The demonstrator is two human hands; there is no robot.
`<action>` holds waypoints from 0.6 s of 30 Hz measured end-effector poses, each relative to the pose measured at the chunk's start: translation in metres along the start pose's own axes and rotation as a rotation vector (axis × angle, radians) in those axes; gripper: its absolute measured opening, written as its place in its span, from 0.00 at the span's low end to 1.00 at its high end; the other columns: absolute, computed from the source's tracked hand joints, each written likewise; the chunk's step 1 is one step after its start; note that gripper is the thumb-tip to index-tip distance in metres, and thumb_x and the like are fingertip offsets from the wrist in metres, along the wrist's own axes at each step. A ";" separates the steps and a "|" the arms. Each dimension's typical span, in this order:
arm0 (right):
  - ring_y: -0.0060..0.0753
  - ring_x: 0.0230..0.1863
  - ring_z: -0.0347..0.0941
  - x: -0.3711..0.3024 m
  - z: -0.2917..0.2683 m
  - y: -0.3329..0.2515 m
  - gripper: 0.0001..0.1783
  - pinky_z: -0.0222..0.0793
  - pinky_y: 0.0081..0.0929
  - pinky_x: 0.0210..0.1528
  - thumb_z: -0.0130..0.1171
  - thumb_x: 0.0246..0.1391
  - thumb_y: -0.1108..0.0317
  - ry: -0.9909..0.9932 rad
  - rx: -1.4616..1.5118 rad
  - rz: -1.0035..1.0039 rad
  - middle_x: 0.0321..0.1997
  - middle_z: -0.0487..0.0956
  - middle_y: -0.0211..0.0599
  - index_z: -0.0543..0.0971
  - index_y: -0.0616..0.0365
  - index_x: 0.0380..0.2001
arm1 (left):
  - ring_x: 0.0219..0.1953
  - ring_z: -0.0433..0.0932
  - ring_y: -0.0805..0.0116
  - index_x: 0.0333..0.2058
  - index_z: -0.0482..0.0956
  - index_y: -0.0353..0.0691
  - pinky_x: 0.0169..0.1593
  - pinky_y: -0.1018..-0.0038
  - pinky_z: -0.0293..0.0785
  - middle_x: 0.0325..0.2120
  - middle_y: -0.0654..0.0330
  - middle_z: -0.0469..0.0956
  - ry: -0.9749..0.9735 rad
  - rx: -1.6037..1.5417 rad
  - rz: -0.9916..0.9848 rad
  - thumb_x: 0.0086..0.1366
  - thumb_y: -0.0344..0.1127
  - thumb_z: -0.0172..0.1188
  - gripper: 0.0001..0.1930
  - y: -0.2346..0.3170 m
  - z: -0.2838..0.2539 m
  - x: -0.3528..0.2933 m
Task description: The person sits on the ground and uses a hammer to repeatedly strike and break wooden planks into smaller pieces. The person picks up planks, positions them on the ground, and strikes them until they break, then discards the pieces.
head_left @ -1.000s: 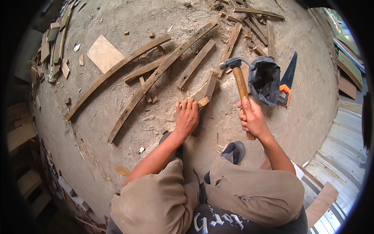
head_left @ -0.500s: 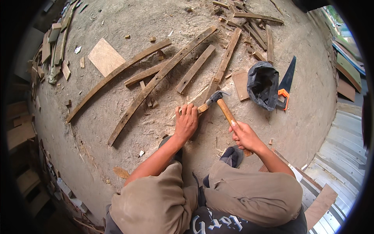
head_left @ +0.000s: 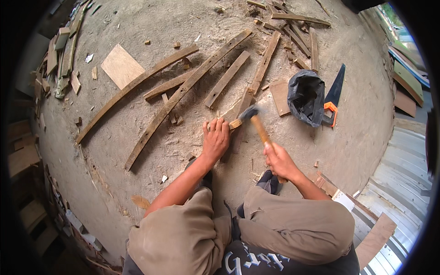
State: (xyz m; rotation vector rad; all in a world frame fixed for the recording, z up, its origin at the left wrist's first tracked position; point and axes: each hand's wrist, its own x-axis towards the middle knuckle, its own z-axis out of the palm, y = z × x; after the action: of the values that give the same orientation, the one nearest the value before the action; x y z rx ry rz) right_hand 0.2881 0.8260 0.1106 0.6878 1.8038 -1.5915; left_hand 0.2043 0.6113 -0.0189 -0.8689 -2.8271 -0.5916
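My left hand (head_left: 215, 139) is closed over a short piece of wood (head_left: 235, 123), whose pale end sticks out to the right of my fingers. A wooden strip (head_left: 246, 100) lies just beyond it, and part of what is beneath my hand is hidden. My right hand (head_left: 279, 161) grips a claw hammer (head_left: 261, 130) by its wooden handle. The dark hammer head is blurred by motion and sits right beside the pale wood end; whether they touch I cannot tell.
Long wooden strips (head_left: 190, 85) lie on the dirt ground ahead and to the left, near a square board (head_left: 122, 67). To the right are a black plastic bag (head_left: 306, 98) and a handsaw (head_left: 334, 94) with an orange handle. Corrugated metal sheeting (head_left: 398, 183) lies at far right.
My right hand and the hammer have shifted a little to the left, and the hammer head is turned and blurred. My left hand keeps its hold on the wood. The view has shifted slightly.
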 end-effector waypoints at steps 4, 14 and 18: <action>0.11 0.13 0.55 -0.003 -0.001 0.001 0.22 0.53 0.14 0.13 0.40 0.70 0.45 0.102 0.341 -0.061 0.18 0.61 0.19 0.65 0.54 0.37 | 0.54 0.68 0.56 0.46 0.70 0.37 0.59 0.52 0.55 0.48 0.53 0.71 0.023 -0.003 0.016 0.64 0.34 0.58 0.14 -0.005 -0.002 0.002; 0.11 0.16 0.55 0.000 0.026 0.020 0.22 0.55 0.13 0.17 0.39 0.71 0.47 0.182 0.391 -0.196 0.20 0.61 0.21 0.68 0.58 0.42 | 0.47 0.70 0.55 0.44 0.70 0.37 0.54 0.58 0.61 0.40 0.51 0.72 -0.071 -0.239 -0.089 0.67 0.39 0.56 0.13 -0.010 -0.017 0.013; 0.11 0.16 0.55 -0.005 0.012 -0.001 0.23 0.57 0.13 0.17 0.35 0.72 0.48 0.249 0.475 -0.312 0.22 0.61 0.23 0.66 0.59 0.47 | 0.30 0.72 0.64 0.40 0.71 0.35 0.37 0.66 0.71 0.27 0.56 0.70 -0.218 -1.053 -0.617 0.74 0.48 0.46 0.18 -0.024 -0.061 0.033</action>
State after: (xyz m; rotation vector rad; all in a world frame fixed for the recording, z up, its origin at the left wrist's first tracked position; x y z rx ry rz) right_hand 0.2918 0.8142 0.1141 0.8789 1.7811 -2.2721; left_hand 0.1642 0.5855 0.0367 -0.0541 -2.8247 -2.2834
